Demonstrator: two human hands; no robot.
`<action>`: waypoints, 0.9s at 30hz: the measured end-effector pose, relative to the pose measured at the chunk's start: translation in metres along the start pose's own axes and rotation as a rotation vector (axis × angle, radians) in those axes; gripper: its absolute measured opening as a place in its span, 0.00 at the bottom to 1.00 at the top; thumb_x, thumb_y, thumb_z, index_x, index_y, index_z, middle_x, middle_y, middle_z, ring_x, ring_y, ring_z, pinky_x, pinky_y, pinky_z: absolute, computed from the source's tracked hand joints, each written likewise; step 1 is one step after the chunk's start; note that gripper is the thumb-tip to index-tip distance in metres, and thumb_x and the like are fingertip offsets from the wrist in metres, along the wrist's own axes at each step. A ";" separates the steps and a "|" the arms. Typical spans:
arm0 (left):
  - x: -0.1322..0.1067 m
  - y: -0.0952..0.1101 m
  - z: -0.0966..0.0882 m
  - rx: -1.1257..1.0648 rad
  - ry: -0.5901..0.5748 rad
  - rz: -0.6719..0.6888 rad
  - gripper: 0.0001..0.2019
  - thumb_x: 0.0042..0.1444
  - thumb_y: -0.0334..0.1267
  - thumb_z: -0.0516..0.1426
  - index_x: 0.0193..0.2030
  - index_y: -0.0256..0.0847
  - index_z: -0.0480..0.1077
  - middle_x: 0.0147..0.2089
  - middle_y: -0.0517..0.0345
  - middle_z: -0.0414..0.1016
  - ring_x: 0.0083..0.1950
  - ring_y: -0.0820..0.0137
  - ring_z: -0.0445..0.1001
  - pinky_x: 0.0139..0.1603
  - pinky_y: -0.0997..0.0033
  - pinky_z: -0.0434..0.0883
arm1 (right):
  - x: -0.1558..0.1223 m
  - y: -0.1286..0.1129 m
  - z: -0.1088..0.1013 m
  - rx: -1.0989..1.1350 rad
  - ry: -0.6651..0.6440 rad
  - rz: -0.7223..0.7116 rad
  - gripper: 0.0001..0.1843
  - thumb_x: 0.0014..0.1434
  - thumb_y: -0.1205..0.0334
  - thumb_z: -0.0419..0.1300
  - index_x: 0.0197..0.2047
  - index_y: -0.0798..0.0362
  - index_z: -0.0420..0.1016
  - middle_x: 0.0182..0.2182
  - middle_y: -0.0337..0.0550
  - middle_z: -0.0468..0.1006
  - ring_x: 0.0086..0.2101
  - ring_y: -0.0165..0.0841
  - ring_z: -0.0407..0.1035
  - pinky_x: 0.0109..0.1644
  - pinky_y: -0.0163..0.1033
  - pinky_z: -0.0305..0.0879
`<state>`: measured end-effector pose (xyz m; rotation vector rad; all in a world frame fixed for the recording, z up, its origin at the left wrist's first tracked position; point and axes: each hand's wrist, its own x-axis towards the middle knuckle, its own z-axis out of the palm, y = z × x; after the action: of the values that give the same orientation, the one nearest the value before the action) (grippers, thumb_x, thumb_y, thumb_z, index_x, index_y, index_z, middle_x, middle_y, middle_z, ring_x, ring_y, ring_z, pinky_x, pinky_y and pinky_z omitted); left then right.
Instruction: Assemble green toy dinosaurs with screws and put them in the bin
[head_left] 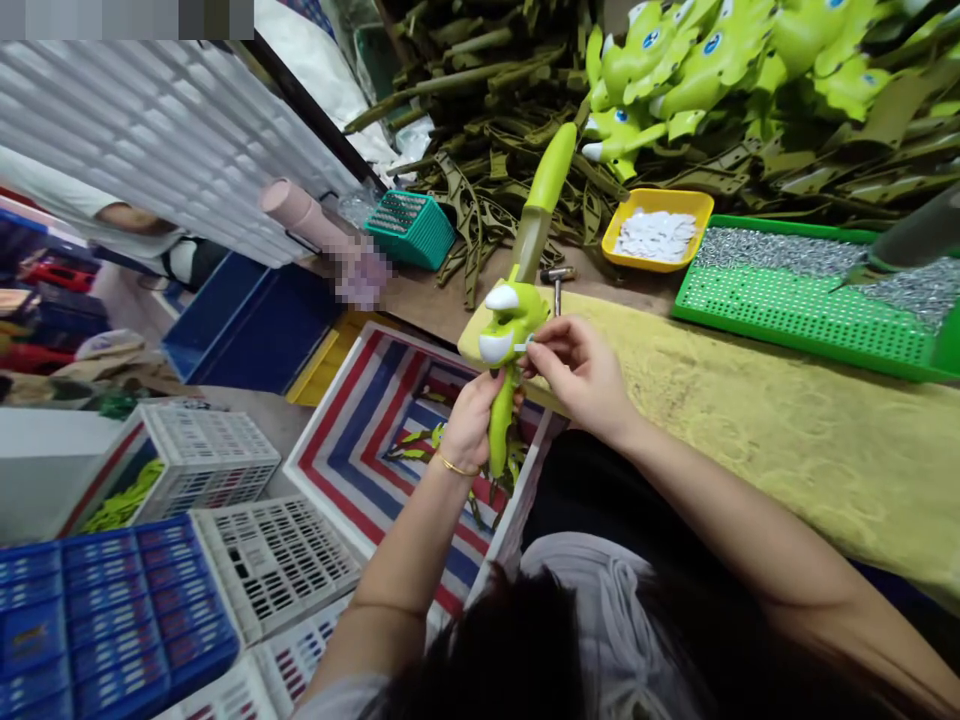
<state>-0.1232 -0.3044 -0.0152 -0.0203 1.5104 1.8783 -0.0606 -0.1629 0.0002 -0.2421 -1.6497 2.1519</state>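
My left hand (471, 418) is closed around the lower handle of a lime-green toy (508, 330) with a dinosaur-like head and white teeth, held upright over a striped bag. My right hand (576, 370) pinches something small and white against the side of the toy's head; I cannot make out what it is. A gold bangle sits on my left wrist.
A yellow cloth (787, 420) covers the table. Behind it lie a green tray of screws (802, 290), a yellow tray of white pieces (657, 232), a teal basket (411, 228), a small hammer (556, 278) and a heap of green toys (705, 60). Crates (112, 610) stand at lower left.
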 end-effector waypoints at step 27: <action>-0.006 -0.020 -0.007 -0.169 0.120 0.046 0.19 0.42 0.48 0.69 0.31 0.35 0.74 0.25 0.59 0.74 0.26 0.74 0.71 0.27 0.75 0.64 | 0.005 0.003 0.008 -0.198 -0.250 0.038 0.05 0.62 0.59 0.56 0.37 0.48 0.61 0.27 0.35 0.75 0.28 0.28 0.71 0.32 0.37 0.70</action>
<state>-0.1112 -0.3125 -0.0322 -0.1805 1.4366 2.0693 -0.0692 -0.1683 0.0007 -0.0633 -2.0165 2.1165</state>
